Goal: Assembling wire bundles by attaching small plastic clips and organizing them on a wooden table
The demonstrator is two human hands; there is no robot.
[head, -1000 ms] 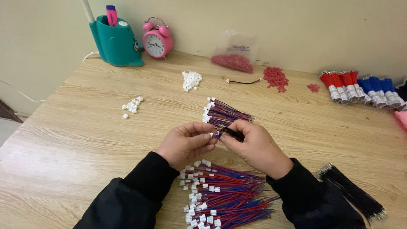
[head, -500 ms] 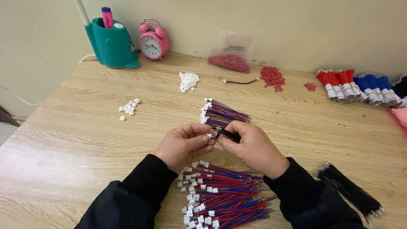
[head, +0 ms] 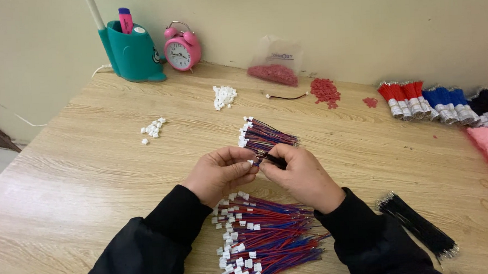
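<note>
My left hand (head: 222, 172) and my right hand (head: 300, 173) meet above the wooden table (head: 81, 177). The left fingertips pinch a small white connector (head: 252, 163). The right hand grips a thin black wire (head: 274, 161) whose end touches that connector. Just beyond the hands lies a small bundle of red and blue wires with white connectors (head: 263, 136). A large pile of the same wired connectors (head: 262, 237) lies below my wrists at the near edge.
Loose white connectors lie in two small heaps (head: 224, 95) (head: 152, 128). A bundle of black wires (head: 421, 228) lies at right. Red pieces (head: 325, 89), a clear bag (head: 275, 70), red and blue wire bundles (head: 429, 101), a pink alarm clock (head: 181, 48) and a teal holder (head: 133, 51) line the back.
Both hands stay together in nearly the same spot; the fingers have shifted slightly around the connector and wire.
</note>
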